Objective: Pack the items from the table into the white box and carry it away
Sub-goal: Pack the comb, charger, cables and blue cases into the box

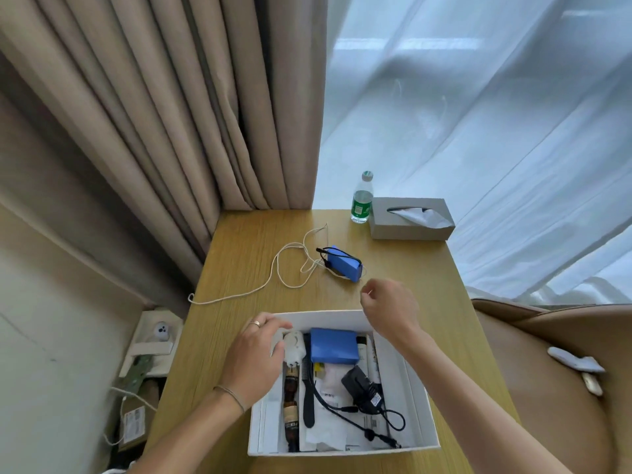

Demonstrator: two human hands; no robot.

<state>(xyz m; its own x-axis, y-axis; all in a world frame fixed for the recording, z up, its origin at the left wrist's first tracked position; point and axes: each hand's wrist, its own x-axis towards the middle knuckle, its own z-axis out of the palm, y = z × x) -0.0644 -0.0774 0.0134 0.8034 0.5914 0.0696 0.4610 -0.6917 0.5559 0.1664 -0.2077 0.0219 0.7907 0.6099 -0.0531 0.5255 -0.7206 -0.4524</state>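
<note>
Partly packed, the white box [415, 395] sits at the near edge of the table [239, 336] with both hands over it.

Inside the box lie a blue pack [333, 345], a black adapter [362, 388] with its cable, a black comb [307, 395], a brown bottle [290, 405], a white plug [293, 347] and some papers. The left hand [254, 357] rests flat on the box's far left corner, fingers spread and loose over the plug, gripping nothing that I can see. The right hand [390, 304] hovers above the far right rim, fingers curled loosely and empty. Still out on the table, just beyond the right hand, lies a second blue pack [343, 265] with a white cord [284, 271] trailing left. A water bottle [361, 200] and a tissue box [410, 218] stand at the far edge.
</note>
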